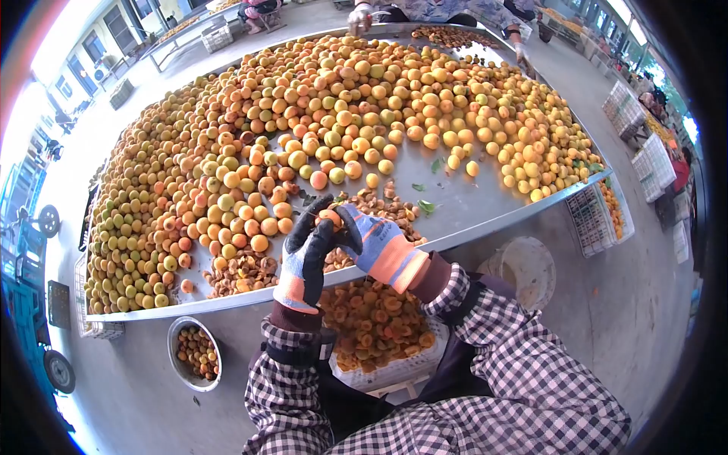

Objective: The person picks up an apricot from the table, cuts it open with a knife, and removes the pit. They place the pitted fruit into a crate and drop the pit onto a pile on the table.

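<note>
clearly the work looks barely dented. both gloved hands close on one apricot (329, 218): the left hand (307, 258) and right hand (379, 246) pinch it narrowly between their fingertips, thumbs pressing in from the near side. under the wrists, nearer the body than the fingers, a white crate (394, 371) is well filled with apricot halves (371, 318), and a metal bowl (171, 356) down to the left of the left fingers holds pits (196, 350). beyond the fingertips a huge heap of whole apricots (341, 98) covers most of the steel table (447, 197), so far more seems left than done. the held fruit is near round and mostly hidden by the fingers; i cannot tell its long axis or where its stem end points.
</note>
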The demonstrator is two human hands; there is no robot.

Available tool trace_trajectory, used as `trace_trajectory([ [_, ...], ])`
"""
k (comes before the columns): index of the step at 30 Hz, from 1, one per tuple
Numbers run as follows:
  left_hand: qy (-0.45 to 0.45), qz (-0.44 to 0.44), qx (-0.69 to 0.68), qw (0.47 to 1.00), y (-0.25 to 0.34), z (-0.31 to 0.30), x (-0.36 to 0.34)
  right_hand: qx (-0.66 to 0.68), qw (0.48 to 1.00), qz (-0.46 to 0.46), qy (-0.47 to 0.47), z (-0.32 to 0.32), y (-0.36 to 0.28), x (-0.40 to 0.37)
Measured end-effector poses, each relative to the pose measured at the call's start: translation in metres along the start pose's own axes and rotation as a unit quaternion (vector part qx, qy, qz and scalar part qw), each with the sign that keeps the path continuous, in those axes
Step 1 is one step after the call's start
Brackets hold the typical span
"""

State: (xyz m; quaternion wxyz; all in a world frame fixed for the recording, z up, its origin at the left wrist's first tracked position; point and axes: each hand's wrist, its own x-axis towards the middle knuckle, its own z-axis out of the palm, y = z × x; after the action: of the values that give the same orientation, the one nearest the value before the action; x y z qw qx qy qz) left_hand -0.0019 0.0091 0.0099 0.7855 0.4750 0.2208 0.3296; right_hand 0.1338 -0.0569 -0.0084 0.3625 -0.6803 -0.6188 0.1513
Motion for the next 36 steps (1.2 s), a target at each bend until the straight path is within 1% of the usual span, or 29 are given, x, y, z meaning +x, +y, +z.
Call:
trace_trajectory([
  [1, 0.005, 0.008, 0.022, 1.0, -0.004, -0.004, 0.002, 0.02, 1.0, -0.005, -0.004, 0.0, 0.0, 0.0],
  [3, 0.012, 0.016, 0.044, 0.999, -0.008, -0.012, 0.004, 0.01, 1.0, -0.013, 0.001, 0.007, 0.006, 0.0],
  [5, -0.019, 0.013, 0.051, 0.998, -0.01, -0.019, 0.005, -0.001, 1.0, -0.022, 0.007, 0.011, 0.009, 0.0],
  [7, -0.007, 0.03, 0.027, 0.999, -0.013, -0.02, 0.006, 0.012, 1.0, 0.018, -0.009, 0.009, 0.005, -0.001],
  [8, 0.005, 0.047, 0.003, 0.999, -0.015, -0.022, 0.006, 0.012, 1.0, 0.017, -0.01, 0.014, 0.009, 0.0],
  [9, 0.007, 0.048, 0.003, 0.999, -0.02, -0.026, 0.006, 0.068, 0.998, 0.001, 0.007, 0.018, 0.014, 0.002],
  [10, 0.031, 0.059, 0.024, 0.997, -0.025, -0.03, 0.007, 0.125, 0.992, -0.014, 0.024, 0.021, 0.018, 0.003],
  [11, 0.054, 0.071, 0.045, 0.995, -0.027, -0.034, 0.007, 0.125, 0.992, -0.015, 0.025, 0.024, 0.021, 0.004],
  [12, 0.02, 0.103, 0.1, 0.989, -0.023, -0.036, 0.007, 0.232, 0.972, -0.01, 0.021, 0.021, 0.018, 0.006],
  [13, 0.019, 0.103, 0.1, 0.989, -0.021, -0.033, 0.006, 0.336, 0.942, -0.005, 0.018, 0.012, 0.009, 0.01],
  [14, 0.023, 0.085, 0.061, 0.994, -0.02, -0.03, 0.004, 0.409, 0.905, 0.11, -0.043, -0.002, -0.001, 0.009],
  [15, 0.026, 0.065, 0.021, 0.997, -0.018, -0.027, 0.003, 0.409, 0.905, 0.11, -0.042, -0.007, -0.002, 0.011],
  [17, 0.01, 0.046, 0.01, 0.999, -0.011, -0.024, 0.003, 0.453, 0.871, 0.166, -0.091, -0.012, -0.001, 0.011],
  [18, -0.005, 0.028, -0.001, 1.0, -0.01, -0.023, 0.003, 0.463, 0.864, 0.172, -0.096, -0.013, 0.0, 0.01],
  [19, -0.005, 0.028, -0.001, 1.0, -0.011, -0.023, 0.003, 0.463, 0.864, 0.173, -0.095, -0.006, 0.007, 0.01],
  [20, 0.011, 0.026, 0.01, 1.0, -0.012, -0.022, 0.004, 0.437, 0.893, 0.094, -0.062, 0.008, 0.021, 0.01],
  [21, 0.027, 0.024, 0.021, 0.999, -0.014, -0.021, 0.004, 0.406, 0.913, 0.014, -0.029, 0.01, 0.021, 0.011],
  [22, 0.062, 0.04, 0.054, 0.996, -0.017, -0.018, 0.006, 0.406, 0.913, 0.014, -0.029, 0.009, 0.023, 0.011],
  [24, 0.066, 0.03, 0.049, 0.996, -0.022, -0.021, 0.011, 0.281, 0.959, 0.011, -0.028, 0.001, 0.023, 0.009],
  [25, 0.07, 0.021, 0.044, 0.996, -0.022, -0.021, 0.013, 0.281, 0.959, 0.011, -0.028, -0.002, 0.022, 0.009],
  [26, 0.077, 0.007, 0.023, 0.997, -0.022, -0.021, 0.011, 0.168, 0.985, 0.011, 0.031, -0.005, 0.021, 0.009],
  [27, 0.077, 0.007, 0.023, 0.997, -0.022, -0.02, 0.011, 0.053, 0.995, 0.01, 0.089, -0.008, 0.019, 0.009],
  [28, 0.075, 0.005, 0.033, 0.997, -0.022, -0.02, 0.012, 0.062, 0.993, -0.017, 0.099, -0.011, 0.014, 0.009],
  [29, 0.073, 0.004, 0.043, 0.996, -0.023, -0.019, 0.013, 0.062, 0.993, -0.017, 0.1, -0.014, 0.01, 0.009],
  [31, 0.078, 0.019, 0.046, 0.996, -0.025, -0.017, 0.013, 0.089, 0.983, -0.098, 0.124, -0.013, 0.003, 0.006],
  [32, 0.084, 0.035, 0.048, 0.995, -0.028, -0.017, 0.014, 0.073, 0.985, -0.104, 0.12, -0.012, 0.002, 0.007],
  [33, 0.084, 0.034, 0.048, 0.995, -0.031, -0.018, 0.014, 0.073, 0.985, -0.103, 0.119, -0.012, 0.003, 0.007],
  [35, 0.1, 0.048, 0.084, 0.99, -0.037, -0.021, 0.015, 0.021, 0.989, -0.109, 0.101, -0.011, 0.005, 0.01],
  [36, 0.099, 0.048, 0.084, 0.99, -0.036, -0.02, 0.014, 0.021, 0.989, -0.11, 0.101, -0.013, 0.003, 0.01],
])
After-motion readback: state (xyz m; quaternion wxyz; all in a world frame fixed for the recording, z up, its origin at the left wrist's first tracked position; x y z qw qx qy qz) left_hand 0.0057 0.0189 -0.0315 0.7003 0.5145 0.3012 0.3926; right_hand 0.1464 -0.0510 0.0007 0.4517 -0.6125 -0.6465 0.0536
